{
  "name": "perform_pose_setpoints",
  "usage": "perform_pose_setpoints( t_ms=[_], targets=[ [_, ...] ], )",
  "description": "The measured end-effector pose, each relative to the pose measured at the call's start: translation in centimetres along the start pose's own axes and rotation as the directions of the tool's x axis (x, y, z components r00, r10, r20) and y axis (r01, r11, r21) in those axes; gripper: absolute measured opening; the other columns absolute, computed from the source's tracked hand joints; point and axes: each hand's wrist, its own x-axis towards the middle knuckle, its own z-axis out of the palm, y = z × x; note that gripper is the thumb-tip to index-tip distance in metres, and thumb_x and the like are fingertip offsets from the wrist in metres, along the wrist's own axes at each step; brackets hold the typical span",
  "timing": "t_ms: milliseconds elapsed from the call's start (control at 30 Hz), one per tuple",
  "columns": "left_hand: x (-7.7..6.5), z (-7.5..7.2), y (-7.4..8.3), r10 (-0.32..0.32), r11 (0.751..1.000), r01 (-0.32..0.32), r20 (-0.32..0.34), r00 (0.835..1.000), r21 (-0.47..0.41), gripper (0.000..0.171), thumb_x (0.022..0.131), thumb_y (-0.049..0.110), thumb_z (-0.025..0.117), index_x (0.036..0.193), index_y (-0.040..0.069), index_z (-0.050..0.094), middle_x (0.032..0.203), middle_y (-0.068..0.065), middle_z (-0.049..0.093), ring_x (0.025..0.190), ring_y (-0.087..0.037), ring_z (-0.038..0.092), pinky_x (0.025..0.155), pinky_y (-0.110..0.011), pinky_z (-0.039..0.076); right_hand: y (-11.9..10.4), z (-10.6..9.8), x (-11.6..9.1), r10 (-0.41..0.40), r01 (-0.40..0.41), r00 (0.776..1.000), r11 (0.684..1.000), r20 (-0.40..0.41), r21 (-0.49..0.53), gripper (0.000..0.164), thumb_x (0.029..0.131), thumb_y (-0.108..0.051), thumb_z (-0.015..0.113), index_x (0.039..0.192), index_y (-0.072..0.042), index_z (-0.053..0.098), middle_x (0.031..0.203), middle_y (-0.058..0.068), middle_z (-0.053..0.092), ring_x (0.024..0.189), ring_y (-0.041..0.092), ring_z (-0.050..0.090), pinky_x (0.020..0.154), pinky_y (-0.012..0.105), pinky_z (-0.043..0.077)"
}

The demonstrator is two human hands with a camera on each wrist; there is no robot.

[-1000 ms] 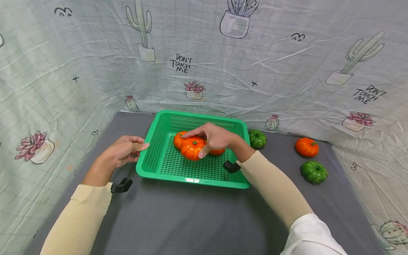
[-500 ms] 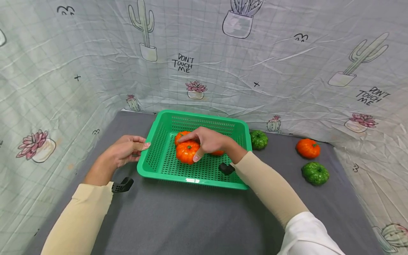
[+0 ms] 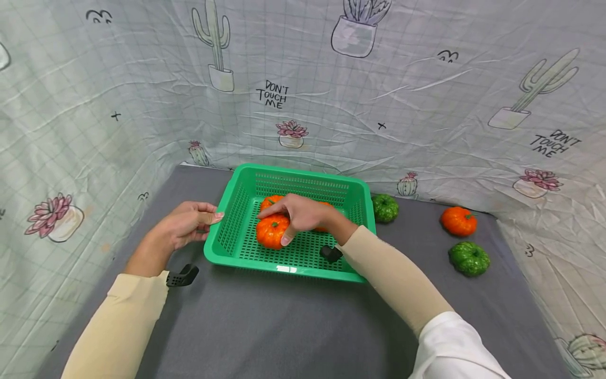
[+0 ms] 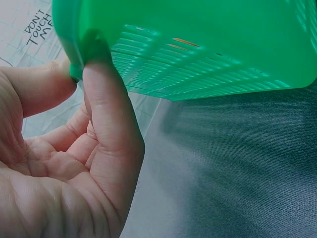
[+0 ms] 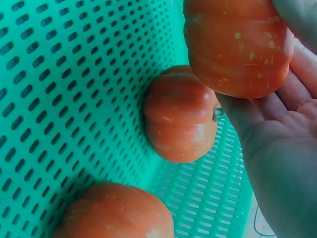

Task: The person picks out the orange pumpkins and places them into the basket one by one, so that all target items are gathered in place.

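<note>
My left hand (image 3: 187, 225) pinches the left rim of a green plastic basket (image 3: 284, 269). The left wrist view shows thumb and index finger on either side of that basket's rim (image 4: 67, 34). Inside the basket, my right hand (image 3: 303, 213) grips a small orange pumpkin (image 3: 271, 235) between thumb and fingers. The right wrist view has this held pumpkin (image 5: 240, 49) raised off the perforated floor. Two more orange pumpkins lie in the basket: one behind the held one (image 3: 270, 200), partly covered by my fingers, and another (image 3: 326, 205) mostly hidden by my right hand.
A green pumpkin (image 3: 385, 208) sits just outside the basket's right side. Farther right are an orange pumpkin (image 3: 458, 221) and a second green pumpkin (image 3: 469, 258). Grey cloth (image 3: 284, 326) covers the table, and a printed curtain (image 3: 322, 89) encloses its back and sides.
My right hand has shifted left and toward me with the orange pumpkin, uncovering more of the pumpkin on the right. My left hand stays on the rim.
</note>
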Motion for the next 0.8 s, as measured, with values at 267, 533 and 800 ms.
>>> perform_pose_setpoints(
  t_ms=[267,533,800],
  targets=[
    [0.1,0.1,0.0,0.002,1.0,-0.002,0.01,1.0,-0.008,0.017,0.103,0.02,0.067,0.113,0.007,0.06,0.083,0.008,0.068,0.073,-0.007,0.061,0.07,-0.027,0.059,0.2,0.4,0.5,0.036,-0.036,0.999,0.999,0.001,0.012,0.081,0.071,0.005,0.091,0.145,-0.005,0.06,0.141,0.013,0.066,0.116,0.022,0.063,0.088,0.029,0.06],
    [0.2,0.1,0.0,0.004,1.0,-0.004,0.011,1.0,-0.002,0.019,0.104,0.02,0.066,0.114,0.006,0.059,0.084,0.008,0.068,0.074,-0.007,0.062,0.071,-0.027,0.059,0.5,0.7,1.1,0.048,-0.048,0.999,0.999,0.017,0.004,0.083,0.069,0.003,0.094,0.145,-0.006,0.061,0.143,0.012,0.066,0.118,0.021,0.064,0.09,0.028,0.06],
    [0.2,0.0,0.0,0.005,1.0,-0.005,0.012,1.0,-0.008,0.019,0.103,0.019,0.067,0.115,0.005,0.059,0.084,0.008,0.068,0.074,-0.007,0.061,0.072,-0.028,0.06,0.6,0.9,1.5,0.047,-0.044,0.998,0.998,0.047,-0.047,0.084,0.069,-0.004,0.096,0.145,-0.008,0.061,0.146,0.01,0.064,0.122,0.017,0.064,0.094,0.024,0.057]
  ],
)
